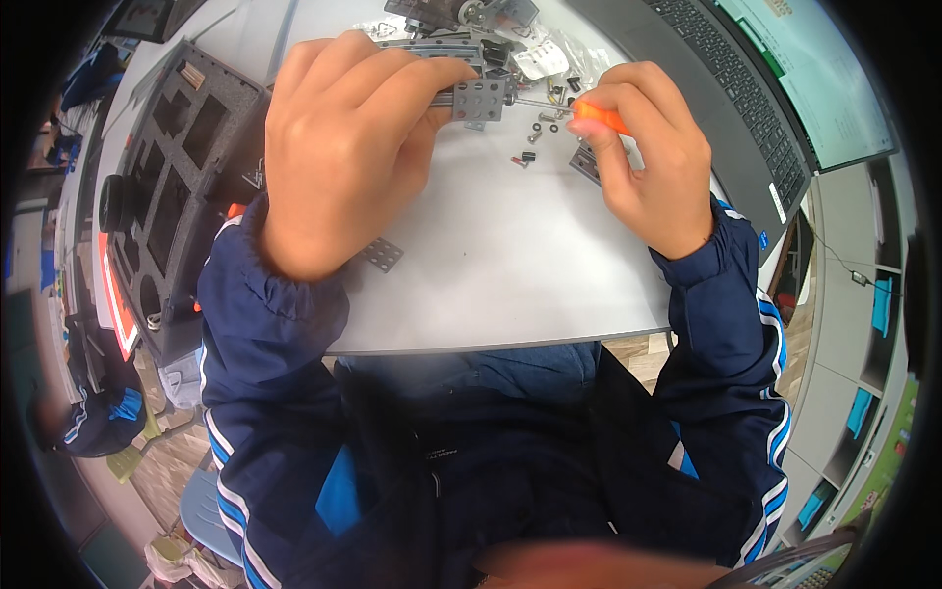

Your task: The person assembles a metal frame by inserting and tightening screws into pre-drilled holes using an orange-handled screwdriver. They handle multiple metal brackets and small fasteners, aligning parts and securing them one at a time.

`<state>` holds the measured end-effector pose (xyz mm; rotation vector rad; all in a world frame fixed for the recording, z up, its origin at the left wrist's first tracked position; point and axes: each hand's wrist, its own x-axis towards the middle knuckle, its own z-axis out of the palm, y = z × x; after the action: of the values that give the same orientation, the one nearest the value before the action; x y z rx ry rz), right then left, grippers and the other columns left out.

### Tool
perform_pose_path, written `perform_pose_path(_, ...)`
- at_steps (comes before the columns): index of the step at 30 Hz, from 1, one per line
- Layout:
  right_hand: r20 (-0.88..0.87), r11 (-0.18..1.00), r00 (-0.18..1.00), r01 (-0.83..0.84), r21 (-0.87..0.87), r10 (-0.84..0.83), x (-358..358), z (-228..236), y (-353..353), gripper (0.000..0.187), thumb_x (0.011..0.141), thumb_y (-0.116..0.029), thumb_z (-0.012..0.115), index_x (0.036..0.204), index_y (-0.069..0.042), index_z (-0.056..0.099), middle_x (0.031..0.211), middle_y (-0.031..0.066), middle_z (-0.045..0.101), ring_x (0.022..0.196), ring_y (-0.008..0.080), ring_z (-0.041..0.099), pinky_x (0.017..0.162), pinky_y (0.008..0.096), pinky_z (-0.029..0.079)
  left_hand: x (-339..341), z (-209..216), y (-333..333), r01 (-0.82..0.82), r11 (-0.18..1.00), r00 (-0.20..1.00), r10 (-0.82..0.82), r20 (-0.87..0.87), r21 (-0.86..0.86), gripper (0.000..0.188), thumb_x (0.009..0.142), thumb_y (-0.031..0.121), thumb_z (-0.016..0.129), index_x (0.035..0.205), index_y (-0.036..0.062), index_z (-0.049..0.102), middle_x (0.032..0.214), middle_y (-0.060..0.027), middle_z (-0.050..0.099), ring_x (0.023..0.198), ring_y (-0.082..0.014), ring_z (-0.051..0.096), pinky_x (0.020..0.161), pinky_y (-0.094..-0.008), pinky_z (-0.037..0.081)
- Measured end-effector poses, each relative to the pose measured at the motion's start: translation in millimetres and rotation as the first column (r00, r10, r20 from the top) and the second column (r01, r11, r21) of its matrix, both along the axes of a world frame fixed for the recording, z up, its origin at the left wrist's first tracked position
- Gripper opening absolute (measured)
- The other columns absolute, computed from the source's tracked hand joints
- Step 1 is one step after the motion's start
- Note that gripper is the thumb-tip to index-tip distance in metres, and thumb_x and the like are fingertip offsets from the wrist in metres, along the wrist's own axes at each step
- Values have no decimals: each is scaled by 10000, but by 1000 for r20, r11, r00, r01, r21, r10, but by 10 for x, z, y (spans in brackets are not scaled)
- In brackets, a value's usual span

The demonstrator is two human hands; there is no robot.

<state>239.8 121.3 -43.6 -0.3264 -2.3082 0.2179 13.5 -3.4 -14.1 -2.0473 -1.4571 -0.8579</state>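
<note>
My left hand is closed around a grey metal piece whose perforated bracket sticks out past the fingertips. In my right hand I grip a screwdriver by its orange handle. Its thin shaft points left and reaches the small dark fitting at the bracket's right side. Whether the tip sits in a screw is too small to tell. Behind my left fingers lies a longer grey metal beam, partly hidden by the hand.
Loose screws and spacers are scattered below the screwdriver. Another perforated plate lies by my left sleeve, and a dark metal part by my right hand. A foam-lined case stands left, an open laptop right, plastic bags behind.
</note>
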Motion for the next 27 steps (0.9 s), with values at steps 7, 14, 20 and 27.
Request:
perform_pose_path(7,23,999,999,23,-24,-22,15,13,-38,184,841,-19,782,974,7,657,990,103,626,768,247,642,661,301,535,2,8,-13,2,999,1000,-2,3,-40,346,632,11,807,959,109,753,769,1,665,755,-217,592,748,-352,439)
perform_pose_path(14,-22,992,999,26,121,-24,-20,-6,-57,192,879,-63,772,1022,0,659,1008,102,621,791,273,635,692,322,537,-26,-5,9,-15,999,1000,15,18,-28,352,630,0,796,963,103,746,779,-6,668,761,-232,594,739,-360,441)
perform_pose_path(20,53,961,992,-97,-258,114,-34,-26,-45,178,928,-83,717,1070,2,650,959,106,623,831,279,637,767,328,520,-61,-2,12,-21,1000,1000,21,-16,4,346,638,-2,782,965,104,746,792,0,674,761,-223,592,727,-358,442)
perform_pose_path(27,78,934,986,-114,-339,148,45,71,-23,143,869,-21,723,951,-4,606,887,120,616,784,297,650,709,330,517,-12,2,-24,2,1000,1000,-3,-16,-25,374,624,-14,780,979,99,751,803,-2,681,767,-221,590,722,-354,439)
